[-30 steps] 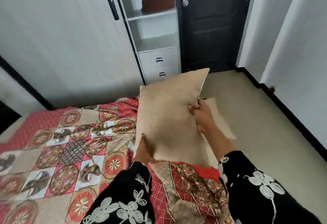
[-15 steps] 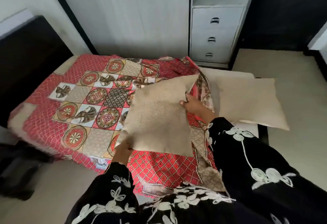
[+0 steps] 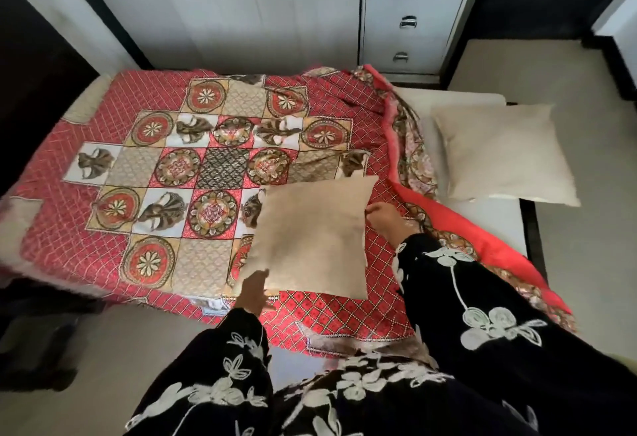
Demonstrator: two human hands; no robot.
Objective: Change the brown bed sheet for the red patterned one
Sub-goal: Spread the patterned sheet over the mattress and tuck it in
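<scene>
The red patterned sheet (image 3: 113, 229) covers most of the bed, its right part bunched and folded back so the orange underside (image 3: 458, 225) shows. I hold a beige pillow (image 3: 313, 235) over the sheet's right half. My left hand (image 3: 253, 292) grips its lower left corner. My right hand (image 3: 384, 217) grips its right edge. A second beige pillow (image 3: 506, 156) lies on the bare white mattress (image 3: 489, 215) at the right end. No brown sheet is in view.
A white wardrobe (image 3: 241, 8) and a drawer unit (image 3: 406, 15) stand right behind the bed. A dark headboard (image 3: 31, 91) is at the left. Beige floor (image 3: 582, 229) lies right of the bed and in front of it. A dark object (image 3: 31, 335) sits at lower left.
The view has swung left and down from the door to the whole bed. The pillow in both my hands has moved from near the mattress end to over the patterned sheet.
</scene>
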